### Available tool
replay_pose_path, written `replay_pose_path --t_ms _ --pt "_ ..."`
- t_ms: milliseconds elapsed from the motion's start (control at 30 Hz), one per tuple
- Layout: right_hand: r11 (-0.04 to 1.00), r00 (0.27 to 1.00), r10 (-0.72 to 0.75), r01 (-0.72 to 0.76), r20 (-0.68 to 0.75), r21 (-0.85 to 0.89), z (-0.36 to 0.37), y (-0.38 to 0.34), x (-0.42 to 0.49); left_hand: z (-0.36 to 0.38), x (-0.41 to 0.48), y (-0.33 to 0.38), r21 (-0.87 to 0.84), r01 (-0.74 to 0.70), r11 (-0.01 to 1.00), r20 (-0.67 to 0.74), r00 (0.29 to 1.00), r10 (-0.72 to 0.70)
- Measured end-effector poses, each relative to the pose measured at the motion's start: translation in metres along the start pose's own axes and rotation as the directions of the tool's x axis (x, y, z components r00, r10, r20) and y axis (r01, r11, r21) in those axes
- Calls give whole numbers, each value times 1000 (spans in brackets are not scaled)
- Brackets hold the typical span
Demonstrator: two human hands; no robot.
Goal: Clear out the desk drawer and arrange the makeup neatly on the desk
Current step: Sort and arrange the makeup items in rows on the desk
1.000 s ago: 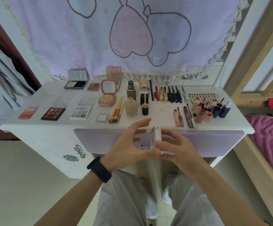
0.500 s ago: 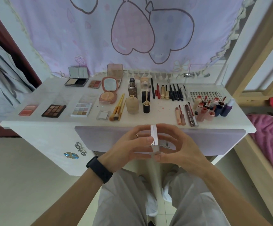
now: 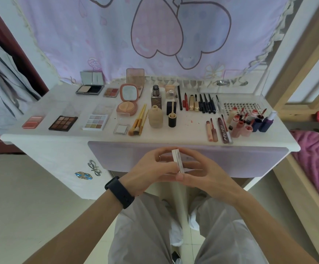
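Observation:
A small white compact case, seen edge-on, is held upright between both hands in front of the shut purple drawer front. My left hand grips its left side with curled fingers, and my right hand grips its right side, thumb under its lower end. On the white desk makeup lies in rows: eyeshadow palettes, a pink round compact with mirror, brushes, a beige bottle, pencils and lip products.
A purple curtain with heart shapes hangs behind the desk. A wooden bed frame and pink bedding stand at the right. Clothes hang at the left. My knees are below the drawer.
My left hand has moved from open beside the case to gripping it. The case has been brought upright between both hands, and the view has tilted down a little.

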State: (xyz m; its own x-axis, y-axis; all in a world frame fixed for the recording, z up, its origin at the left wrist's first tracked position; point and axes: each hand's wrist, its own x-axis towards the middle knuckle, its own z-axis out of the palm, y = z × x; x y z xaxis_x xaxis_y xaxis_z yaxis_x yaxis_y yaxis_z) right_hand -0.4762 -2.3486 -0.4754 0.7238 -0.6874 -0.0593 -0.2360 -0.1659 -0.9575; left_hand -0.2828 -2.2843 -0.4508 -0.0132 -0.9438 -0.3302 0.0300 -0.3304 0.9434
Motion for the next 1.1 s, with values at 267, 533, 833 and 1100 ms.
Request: replay_pose_path --t_ms 267,533,833,1100 --pt "999 998 -1 -2 69 53 -7 -5 1 4 0 11 76 0 997 -44 999 3" --pt "995 997 -23 16 73 101 -9 -5 3 4 -1 13 30 -8 1000 -61 998 10" --pt "994 998 -15 8 65 113 -8 -3 5 2 -1 9 144 -81 986 -2 997 82" --pt "978 992 -114 123 -62 170 -8 -6 7 -12 0 8 149 -194 970 -63 977 205"
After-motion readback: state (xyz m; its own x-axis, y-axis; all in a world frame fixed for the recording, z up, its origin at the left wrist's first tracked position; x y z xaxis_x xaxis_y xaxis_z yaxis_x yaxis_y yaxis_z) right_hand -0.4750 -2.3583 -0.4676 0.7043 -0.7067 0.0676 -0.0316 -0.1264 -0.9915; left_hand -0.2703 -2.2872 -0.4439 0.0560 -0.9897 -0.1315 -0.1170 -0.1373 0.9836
